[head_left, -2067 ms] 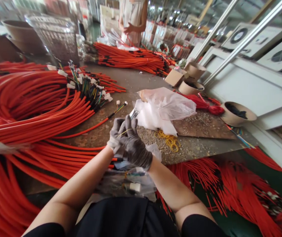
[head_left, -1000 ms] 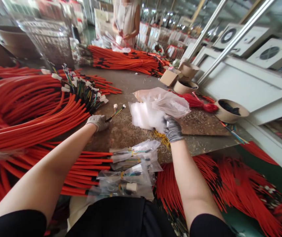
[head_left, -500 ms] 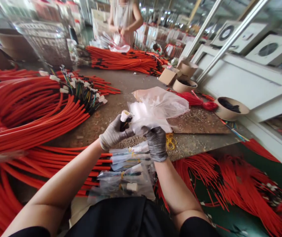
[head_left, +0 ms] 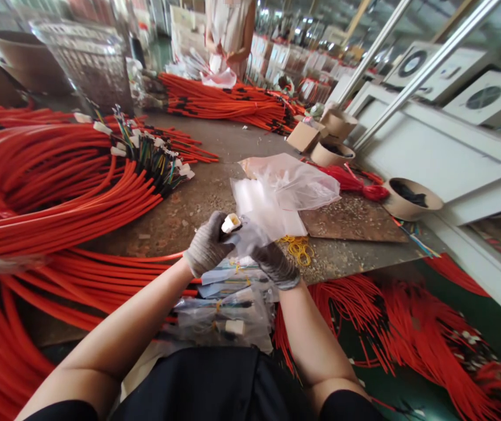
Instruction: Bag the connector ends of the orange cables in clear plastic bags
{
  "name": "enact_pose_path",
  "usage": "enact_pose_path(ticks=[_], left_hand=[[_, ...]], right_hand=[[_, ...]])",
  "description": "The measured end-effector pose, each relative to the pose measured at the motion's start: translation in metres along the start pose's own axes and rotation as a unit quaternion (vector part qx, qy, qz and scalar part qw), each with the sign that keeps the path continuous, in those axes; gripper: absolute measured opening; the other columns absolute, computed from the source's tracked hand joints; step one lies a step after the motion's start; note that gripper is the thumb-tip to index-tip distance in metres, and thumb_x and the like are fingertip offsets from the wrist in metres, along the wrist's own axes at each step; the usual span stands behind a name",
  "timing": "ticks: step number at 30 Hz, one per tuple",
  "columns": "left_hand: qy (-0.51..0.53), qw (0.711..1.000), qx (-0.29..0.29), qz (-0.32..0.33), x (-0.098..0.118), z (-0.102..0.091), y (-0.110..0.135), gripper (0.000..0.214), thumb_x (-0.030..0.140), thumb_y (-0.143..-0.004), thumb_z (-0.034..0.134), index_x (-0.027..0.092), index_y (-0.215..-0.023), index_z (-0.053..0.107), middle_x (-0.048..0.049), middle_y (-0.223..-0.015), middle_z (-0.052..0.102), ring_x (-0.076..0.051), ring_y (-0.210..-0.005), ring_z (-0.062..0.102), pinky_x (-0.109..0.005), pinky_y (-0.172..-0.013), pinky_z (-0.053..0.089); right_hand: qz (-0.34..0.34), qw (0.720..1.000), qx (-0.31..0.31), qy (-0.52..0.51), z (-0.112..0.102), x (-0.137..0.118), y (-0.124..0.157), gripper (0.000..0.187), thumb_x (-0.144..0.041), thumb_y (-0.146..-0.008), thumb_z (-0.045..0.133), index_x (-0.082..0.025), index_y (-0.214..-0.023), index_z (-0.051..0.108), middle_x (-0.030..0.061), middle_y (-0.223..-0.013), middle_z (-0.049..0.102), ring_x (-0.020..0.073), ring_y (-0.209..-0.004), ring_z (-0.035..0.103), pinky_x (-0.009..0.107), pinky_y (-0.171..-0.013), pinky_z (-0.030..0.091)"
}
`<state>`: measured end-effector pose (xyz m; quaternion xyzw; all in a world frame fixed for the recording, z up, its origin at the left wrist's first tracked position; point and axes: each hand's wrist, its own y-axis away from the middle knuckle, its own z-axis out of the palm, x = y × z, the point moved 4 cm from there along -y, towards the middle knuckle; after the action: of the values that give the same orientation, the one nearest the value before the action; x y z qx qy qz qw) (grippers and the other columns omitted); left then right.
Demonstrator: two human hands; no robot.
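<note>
My left hand (head_left: pixel 206 245), in a grey glove, is closed around the end of an orange cable whose white connector (head_left: pixel 230 223) sticks up from the fist. My right hand (head_left: pixel 272 263), also gloved, pinches a small clear plastic bag (head_left: pixel 246 237) right beside the connector. Both hands hover over the table's near edge. A stack of clear bags (head_left: pixel 268 207) lies just beyond them, with yellow rubber bands (head_left: pixel 297 248) to the right. Bagged cable ends (head_left: pixel 228 304) pile up below my hands.
Big coils of orange cables (head_left: pixel 48 187) fill the left of the table (head_left: pixel 233 146), their connector ends fanned at centre. Paper bowls (head_left: pixel 412 199) and a small cardboard box (head_left: pixel 303 135) sit at right. Another person (head_left: pixel 228 26) stands at the far end by more cables.
My left hand picked a cable end off the table and my right hand took a bag from the stack; both then came together near the table edge.
</note>
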<state>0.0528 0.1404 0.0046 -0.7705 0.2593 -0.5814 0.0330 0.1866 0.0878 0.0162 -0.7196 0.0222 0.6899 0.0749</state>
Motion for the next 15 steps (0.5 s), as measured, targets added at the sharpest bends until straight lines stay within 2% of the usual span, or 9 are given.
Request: enact_pose_path(ticks=[2,3,5,6,7,9,12,14,15], left_hand=[[-0.049,0.998,-0.025,-0.015,-0.004,0.005,0.001,0.033,0.026,-0.066,0.067,0.019,-0.093,0.049,-0.0005,-0.077,0.058,-0.015,-0.069,0.055,-0.029,-0.069,0.047],[-0.066,0.997,-0.029,-0.015,-0.003,0.005,0.003,0.033,0.029,-0.068,0.066,0.019,-0.095,0.049,-0.001,-0.077,0.058,-0.016,-0.069,0.055,-0.03,-0.069,0.047],[-0.072,0.997,-0.033,0.005,0.002,0.004,0.006,0.029,0.037,-0.08,0.057,0.017,-0.099,0.05,-0.0024,-0.077,0.058,-0.016,-0.067,0.054,-0.03,-0.068,0.046],[-0.069,0.997,-0.039,0.02,0.005,0.004,0.007,0.027,0.039,-0.086,0.05,0.017,-0.101,0.051,-0.0031,-0.078,0.059,-0.016,-0.067,0.054,-0.029,-0.067,0.046],[-0.065,0.996,-0.05,0.032,0.007,0.003,0.008,0.027,0.04,-0.089,0.044,0.017,-0.1,0.053,-0.0038,-0.079,0.059,-0.016,-0.067,0.055,-0.029,-0.067,0.046],[-0.062,0.993,-0.096,0.035,0.007,0.003,0.008,0.029,0.041,-0.091,0.041,0.017,-0.098,0.056,-0.0047,-0.079,0.061,-0.016,-0.069,0.056,-0.029,-0.068,0.046],[-0.031,0.975,-0.218,-0.008,-0.007,0.002,0.007,0.039,0.048,-0.082,0.056,0.016,-0.105,0.059,-0.0034,-0.079,0.064,-0.016,-0.069,0.057,-0.028,-0.067,0.046],[0.025,0.956,-0.288,-0.047,-0.018,-0.002,0.009,0.056,0.054,-0.076,0.063,0.016,-0.116,0.056,-0.0008,-0.074,0.062,-0.014,-0.065,0.056,-0.026,-0.062,0.046],[0.05,0.951,-0.298,-0.064,-0.023,-0.005,0.01,0.062,0.057,-0.076,0.062,0.015,-0.121,0.053,0.0006,-0.07,0.061,-0.013,-0.061,0.054,-0.024,-0.059,0.045]], right_hand=[[0.023,0.994,0.02,-0.108,0.004,0.006,-0.006,0.038,-0.057,-0.077,0.057,-0.022,-0.09,0.065,0.0046,-0.092,0.071,0.0204,-0.09,0.066,0.043,-0.093,0.051],[0.038,0.98,0.048,-0.19,0.003,0.008,-0.009,0.037,-0.055,-0.08,0.053,-0.022,-0.092,0.064,0.0039,-0.092,0.071,0.0194,-0.09,0.066,0.042,-0.093,0.051],[0.056,0.924,0.117,-0.36,-0.002,0.011,-0.013,0.027,-0.048,-0.08,0.057,-0.023,-0.087,0.061,0.0011,-0.088,0.071,0.0186,-0.091,0.067,0.043,-0.092,0.052],[0.056,0.895,0.144,-0.418,-0.005,0.01,-0.014,0.022,-0.044,-0.078,0.06,-0.023,-0.084,0.06,-0.0001,-0.085,0.07,0.0189,-0.092,0.067,0.045,-0.092,0.052],[0.049,0.88,0.157,-0.447,-0.006,0.009,-0.015,0.019,-0.041,-0.078,0.061,-0.023,-0.083,0.059,-0.0007,-0.084,0.07,0.0195,-0.093,0.067,0.046,-0.092,0.052],[0.027,0.879,0.158,-0.449,-0.001,0.004,-0.015,0.018,-0.038,-0.078,0.063,-0.023,-0.086,0.06,-0.0004,-0.088,0.07,0.02,-0.095,0.067,0.047,-0.092,0.051],[-0.018,0.908,0.174,-0.381,0.012,0.003,-0.013,0.032,-0.032,-0.075,0.066,-0.025,-0.106,0.06,-0.0008,-0.096,0.069,0.0161,-0.095,0.066,0.039,-0.094,0.05],[-0.011,0.923,0.177,-0.342,0.018,0.007,-0.012,0.04,-0.03,-0.073,0.067,-0.025,-0.112,0.059,-0.0019,-0.093,0.068,0.0137,-0.09,0.066,0.035,-0.093,0.051],[0.01,0.927,0.161,-0.337,0.019,0.009,-0.012,0.04,-0.03,-0.073,0.068,-0.024,-0.111,0.06,-0.0019,-0.091,0.069,0.0139,-0.088,0.066,0.036,-0.093,0.051]])
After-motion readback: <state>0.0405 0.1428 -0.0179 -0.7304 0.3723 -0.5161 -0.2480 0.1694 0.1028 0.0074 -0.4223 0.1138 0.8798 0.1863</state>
